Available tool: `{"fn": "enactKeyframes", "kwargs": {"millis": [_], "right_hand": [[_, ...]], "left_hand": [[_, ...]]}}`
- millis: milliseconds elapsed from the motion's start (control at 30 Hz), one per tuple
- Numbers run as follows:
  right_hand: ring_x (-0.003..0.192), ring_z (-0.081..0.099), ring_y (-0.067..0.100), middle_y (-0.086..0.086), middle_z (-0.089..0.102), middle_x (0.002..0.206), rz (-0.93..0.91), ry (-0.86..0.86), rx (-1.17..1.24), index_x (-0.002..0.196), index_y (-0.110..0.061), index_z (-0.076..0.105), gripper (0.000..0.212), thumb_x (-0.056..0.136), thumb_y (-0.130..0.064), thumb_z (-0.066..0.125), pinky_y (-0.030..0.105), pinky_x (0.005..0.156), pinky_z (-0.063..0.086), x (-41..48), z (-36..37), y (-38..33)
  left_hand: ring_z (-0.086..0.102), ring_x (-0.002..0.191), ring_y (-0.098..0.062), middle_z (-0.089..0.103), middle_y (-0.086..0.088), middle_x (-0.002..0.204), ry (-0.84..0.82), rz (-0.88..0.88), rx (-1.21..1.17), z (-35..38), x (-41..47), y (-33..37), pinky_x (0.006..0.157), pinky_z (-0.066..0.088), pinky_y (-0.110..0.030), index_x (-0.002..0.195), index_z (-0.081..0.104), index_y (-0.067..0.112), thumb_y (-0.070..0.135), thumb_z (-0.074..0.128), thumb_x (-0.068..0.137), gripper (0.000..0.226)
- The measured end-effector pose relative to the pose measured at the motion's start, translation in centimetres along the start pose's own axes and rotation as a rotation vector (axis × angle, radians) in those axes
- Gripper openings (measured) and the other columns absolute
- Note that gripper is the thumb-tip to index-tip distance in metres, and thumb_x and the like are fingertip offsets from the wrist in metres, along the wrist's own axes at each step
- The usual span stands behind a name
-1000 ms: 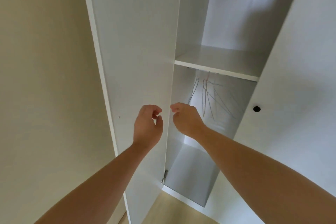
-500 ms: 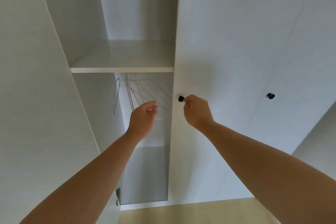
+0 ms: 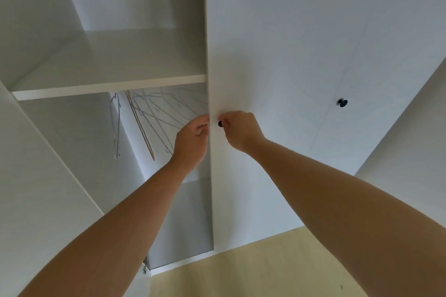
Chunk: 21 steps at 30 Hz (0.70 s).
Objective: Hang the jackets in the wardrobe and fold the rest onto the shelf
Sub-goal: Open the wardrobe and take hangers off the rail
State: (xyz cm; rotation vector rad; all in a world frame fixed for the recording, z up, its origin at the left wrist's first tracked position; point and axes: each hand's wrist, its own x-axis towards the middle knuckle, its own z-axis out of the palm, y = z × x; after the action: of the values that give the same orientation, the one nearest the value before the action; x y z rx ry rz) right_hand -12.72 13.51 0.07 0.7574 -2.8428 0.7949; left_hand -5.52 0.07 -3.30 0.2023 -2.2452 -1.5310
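Black knob (image 3: 220, 124) pinched by right hand (image 3: 239, 131) | left hand (image 3: 191, 140) hooks door (image 3: 265, 55) edge | arms raised

Left hand (image 3: 191, 137) fingertips hidden behind door (image 3: 265, 55) edge; knob (image 3: 220, 124) half covered

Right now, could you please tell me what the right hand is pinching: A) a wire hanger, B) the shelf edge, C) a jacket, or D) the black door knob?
D: the right hand pinches the small black knob on the shut wardrobe door.
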Motion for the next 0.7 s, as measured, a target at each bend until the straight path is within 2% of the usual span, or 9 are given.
{"fn": "enactKeyframes", "kwargs": {"millis": [67, 133, 267, 367, 433, 567, 700], "right_hand": [[0.098, 0.065, 0.025, 0.002, 0.074, 0.108, 0.016, -0.004, -0.01, 0.108, -0.016, 0.077, 0.036, 0.101, -0.012, 0.042, 0.035, 0.088, 0.054, -0.3, -0.3, -0.1], [0.091, 0.065, 0.025, 0.003, 0.073, 0.1, 0.026, -0.01, -0.019, 0.099, -0.014, 0.077, 0.035, 0.099, -0.011, 0.042, 0.034, 0.082, 0.055, -0.9, -0.5, -0.2], [0.086, 0.064, 0.025, 0.002, 0.072, 0.092, 0.036, -0.013, -0.02, 0.09, -0.013, 0.075, 0.032, 0.098, -0.013, 0.044, 0.03, 0.076, 0.053, -3.3, -1.2, 0.0], [0.086, 0.066, 0.027, 0.008, 0.073, 0.091, 0.046, 0.005, 0.042, 0.09, -0.006, 0.075, 0.029, 0.096, -0.01, 0.047, 0.037, 0.08, 0.056, -5.6, -2.2, 0.7], [0.088, 0.066, 0.028, 0.01, 0.073, 0.093, 0.041, 0.015, 0.05, 0.091, -0.002, 0.075, 0.027, 0.095, -0.01, 0.049, 0.041, 0.082, 0.056, -7.5, -2.7, 1.2], [0.091, 0.067, 0.02, -0.001, 0.076, 0.096, 0.031, 0.047, 0.092, 0.097, -0.014, 0.079, 0.029, 0.097, -0.015, 0.051, 0.029, 0.083, 0.054, -11.8, -4.2, 2.8], [0.09, 0.069, 0.015, -0.005, 0.076, 0.1, 0.057, 0.076, 0.179, 0.102, -0.018, 0.08, 0.026, 0.097, -0.019, 0.054, 0.016, 0.075, 0.049, -16.9, -6.5, 5.1]], "left_hand": [[0.064, 0.105, 0.009, 0.07, 0.031, 0.106, 0.007, 0.033, -0.001, 0.4, 0.1, 0.4, 0.093, 0.047, -0.008, 0.112, 0.065, 0.05, 0.004, 0.046, 0.099, 0.051], [0.066, 0.101, 0.003, 0.073, 0.025, 0.103, 0.031, 0.026, -0.027, 0.7, 0.1, 0.6, 0.094, 0.05, -0.016, 0.106, 0.067, 0.052, 0.007, 0.047, 0.098, 0.049], [0.068, 0.096, -0.002, 0.074, 0.022, 0.1, 0.032, -0.028, -0.094, 1.2, -1.5, 1.1, 0.091, 0.052, -0.026, 0.094, 0.071, 0.06, 0.012, 0.046, 0.091, 0.054], [0.07, 0.1, -0.014, 0.076, 0.011, 0.101, 0.032, -0.05, -0.127, 1.6, -3.4, 1.4, 0.098, 0.055, -0.039, 0.104, 0.077, 0.043, 0.009, 0.049, 0.095, 0.045], [0.071, 0.102, -0.018, 0.077, 0.008, 0.102, 0.012, -0.059, -0.146, 2.0, -5.3, 1.9, 0.1, 0.055, -0.043, 0.103, 0.078, 0.04, 0.011, 0.052, 0.097, 0.039], [0.072, 0.096, -0.008, 0.077, 0.012, 0.097, 0.021, -0.056, -0.095, 3.4, -9.1, 3.5, 0.097, 0.057, -0.039, 0.105, 0.077, 0.03, 0.024, 0.064, 0.095, 0.017], [0.073, 0.084, -0.013, 0.076, 0.006, 0.083, 0.021, -0.033, -0.027, 6.0, -13.1, 6.0, 0.091, 0.059, -0.04, 0.091, 0.074, 0.031, 0.022, 0.069, 0.094, 0.011]]}}
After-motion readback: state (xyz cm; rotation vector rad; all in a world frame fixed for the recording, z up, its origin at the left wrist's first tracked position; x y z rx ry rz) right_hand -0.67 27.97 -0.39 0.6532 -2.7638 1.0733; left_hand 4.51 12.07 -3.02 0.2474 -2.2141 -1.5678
